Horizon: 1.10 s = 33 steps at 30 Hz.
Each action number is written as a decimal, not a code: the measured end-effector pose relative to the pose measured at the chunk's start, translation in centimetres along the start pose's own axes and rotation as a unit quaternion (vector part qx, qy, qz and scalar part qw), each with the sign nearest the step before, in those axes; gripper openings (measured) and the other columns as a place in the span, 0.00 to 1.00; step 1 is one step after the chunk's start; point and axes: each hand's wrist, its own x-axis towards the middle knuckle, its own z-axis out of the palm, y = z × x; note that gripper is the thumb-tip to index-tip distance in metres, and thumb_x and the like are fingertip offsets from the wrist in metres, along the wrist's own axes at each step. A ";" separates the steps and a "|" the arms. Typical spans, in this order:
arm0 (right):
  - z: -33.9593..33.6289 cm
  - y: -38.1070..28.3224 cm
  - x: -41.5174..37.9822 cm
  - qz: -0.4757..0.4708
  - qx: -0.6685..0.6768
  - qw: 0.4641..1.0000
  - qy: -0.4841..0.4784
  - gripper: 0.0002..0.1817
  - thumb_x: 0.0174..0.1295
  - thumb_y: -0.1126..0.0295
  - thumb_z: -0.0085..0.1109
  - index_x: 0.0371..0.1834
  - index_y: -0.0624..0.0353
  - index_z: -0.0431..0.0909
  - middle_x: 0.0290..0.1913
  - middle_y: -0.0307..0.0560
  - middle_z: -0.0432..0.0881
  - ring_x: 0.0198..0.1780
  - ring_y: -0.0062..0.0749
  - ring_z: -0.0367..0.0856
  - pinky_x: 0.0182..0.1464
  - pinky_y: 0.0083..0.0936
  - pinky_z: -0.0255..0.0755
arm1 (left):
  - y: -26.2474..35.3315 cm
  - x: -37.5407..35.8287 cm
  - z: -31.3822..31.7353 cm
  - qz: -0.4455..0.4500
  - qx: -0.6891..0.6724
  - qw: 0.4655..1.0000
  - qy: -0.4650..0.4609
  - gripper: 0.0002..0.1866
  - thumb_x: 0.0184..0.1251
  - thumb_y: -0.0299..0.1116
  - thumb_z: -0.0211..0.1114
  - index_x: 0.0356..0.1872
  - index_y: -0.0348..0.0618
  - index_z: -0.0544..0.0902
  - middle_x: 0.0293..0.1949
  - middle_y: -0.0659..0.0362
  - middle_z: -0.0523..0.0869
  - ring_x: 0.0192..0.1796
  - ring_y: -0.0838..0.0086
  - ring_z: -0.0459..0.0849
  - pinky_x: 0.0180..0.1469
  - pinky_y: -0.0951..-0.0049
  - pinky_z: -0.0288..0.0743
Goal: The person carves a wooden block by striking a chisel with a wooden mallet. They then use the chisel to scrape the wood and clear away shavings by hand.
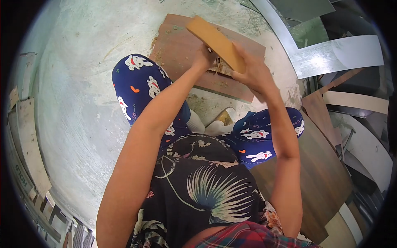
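A tan, bar-shaped block [217, 44] is held tilted above a reddish-brown board [178, 53] on the floor. My right hand [254, 74] grips the block's lower right end, thumb and fingers on either side. My left hand [204, 58] is under the block's left side; its fingers are curled and partly hidden by the block, and a small dark gap shows beside them. Wood shavings and crumbs [223, 68] lie on the board beneath the block.
Pale concrete floor [74, 82] surrounds the board. Metal sheets [339, 53] and panels are piled at the right. A dark brown board [314, 177] lies at the lower right. Long strips [31, 144] stand along the left edge. My bent knees flank the work spot.
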 end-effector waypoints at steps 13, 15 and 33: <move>-0.7 -1.3 0.4 0.096 -0.066 0.992 -0.048 0.43 0.49 0.63 0.65 0.73 0.46 0.60 0.57 0.61 0.78 0.59 0.52 0.78 0.61 0.35 0.70 | 2.2 -1.5 -1.1 -0.036 -0.056 0.998 0.012 0.13 0.56 0.33 0.70 0.39 0.36 0.80 0.30 0.54 0.86 0.36 0.68 0.84 0.42 0.68 0.76; -1.0 -1.2 -0.3 0.081 -0.035 0.996 -0.016 0.43 0.49 0.63 0.65 0.74 0.45 0.60 0.59 0.61 0.78 0.60 0.50 0.78 0.62 0.34 0.70 | 1.4 -1.1 -1.2 0.015 -0.017 1.000 -0.002 0.14 0.57 0.35 0.71 0.41 0.39 0.81 0.34 0.55 0.87 0.37 0.70 0.85 0.41 0.69 0.77; -2.9 -1.1 -2.6 0.041 0.053 0.993 0.098 0.42 0.48 0.63 0.65 0.72 0.47 0.63 0.59 0.58 0.79 0.56 0.48 0.80 0.60 0.33 0.71 | 2.4 -1.8 -0.5 0.037 -0.006 0.999 -0.017 0.15 0.57 0.36 0.72 0.41 0.39 0.81 0.33 0.57 0.87 0.35 0.74 0.85 0.40 0.71 0.78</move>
